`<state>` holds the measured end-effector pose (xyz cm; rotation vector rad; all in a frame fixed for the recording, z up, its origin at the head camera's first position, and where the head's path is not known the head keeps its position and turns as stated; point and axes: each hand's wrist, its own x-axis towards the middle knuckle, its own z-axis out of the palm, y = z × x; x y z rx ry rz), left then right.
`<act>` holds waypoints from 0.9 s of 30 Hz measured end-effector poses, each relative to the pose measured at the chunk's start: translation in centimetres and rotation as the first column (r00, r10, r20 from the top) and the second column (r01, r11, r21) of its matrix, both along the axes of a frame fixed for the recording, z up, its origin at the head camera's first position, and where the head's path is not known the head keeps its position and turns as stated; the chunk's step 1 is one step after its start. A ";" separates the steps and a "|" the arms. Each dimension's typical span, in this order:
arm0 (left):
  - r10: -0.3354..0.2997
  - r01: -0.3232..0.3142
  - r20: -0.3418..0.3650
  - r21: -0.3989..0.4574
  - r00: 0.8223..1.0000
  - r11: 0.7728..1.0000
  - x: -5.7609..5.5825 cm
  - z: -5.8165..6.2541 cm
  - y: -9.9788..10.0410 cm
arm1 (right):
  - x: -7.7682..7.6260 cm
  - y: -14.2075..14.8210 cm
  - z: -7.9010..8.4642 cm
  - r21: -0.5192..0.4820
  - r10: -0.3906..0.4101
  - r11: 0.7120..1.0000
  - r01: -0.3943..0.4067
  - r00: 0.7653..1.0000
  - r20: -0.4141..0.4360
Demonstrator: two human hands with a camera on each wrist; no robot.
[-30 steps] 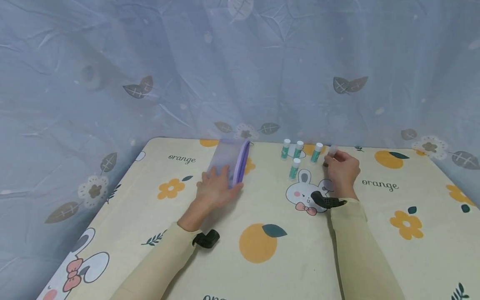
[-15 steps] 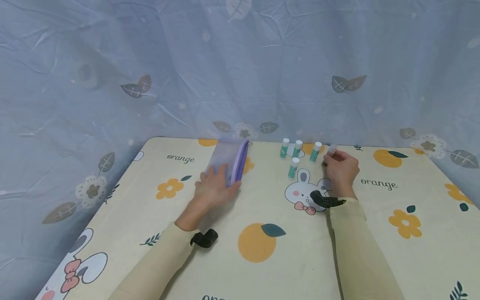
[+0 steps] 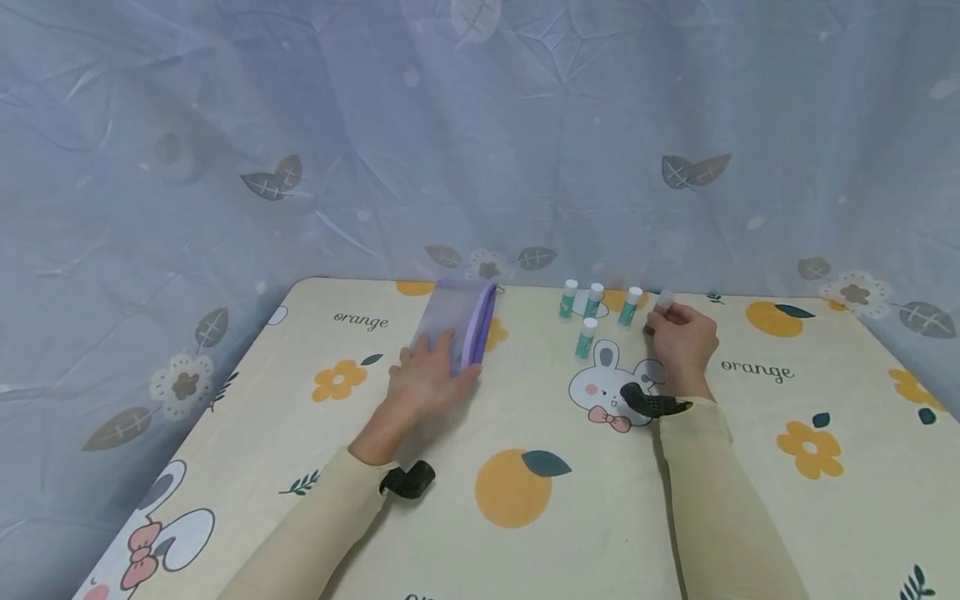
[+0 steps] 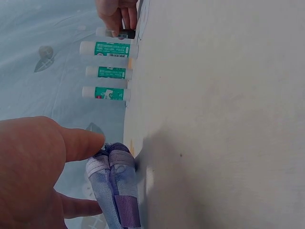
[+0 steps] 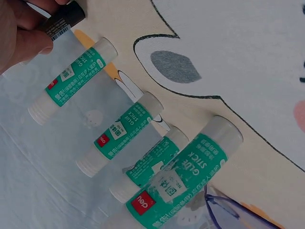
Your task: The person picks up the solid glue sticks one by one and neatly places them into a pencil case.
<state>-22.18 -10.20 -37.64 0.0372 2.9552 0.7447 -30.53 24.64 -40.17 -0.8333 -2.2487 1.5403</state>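
Note:
My left hand (image 3: 423, 379) lies with spread fingers on a translucent purple mesh zip pouch (image 3: 453, 312), the thumb by its zipped edge. The pouch's end and purple tab (image 4: 127, 211) show in the left wrist view. My right hand (image 3: 684, 337) pinches a small tube with a black label and barcode (image 5: 66, 22) and a pale cap, which stands upright on the table. Left of it stand several green-labelled glue sticks with white caps, three along the back, such as this glue stick (image 3: 630, 307), and a nearer glue stick (image 3: 587, 338) in front.
The table has a cream cloth (image 3: 600, 517) printed with oranges, flowers and rabbits. Right behind its back edge hangs a blue-grey patterned curtain (image 3: 480, 167), which also runs along the left side.

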 end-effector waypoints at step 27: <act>-0.002 0.002 -0.022 -0.008 1.000 1.000 0.2 -0.2 -0.1 | 0.5 0.7 2.6 -0.006 0.000 1.000 0.000 0.995 -0.099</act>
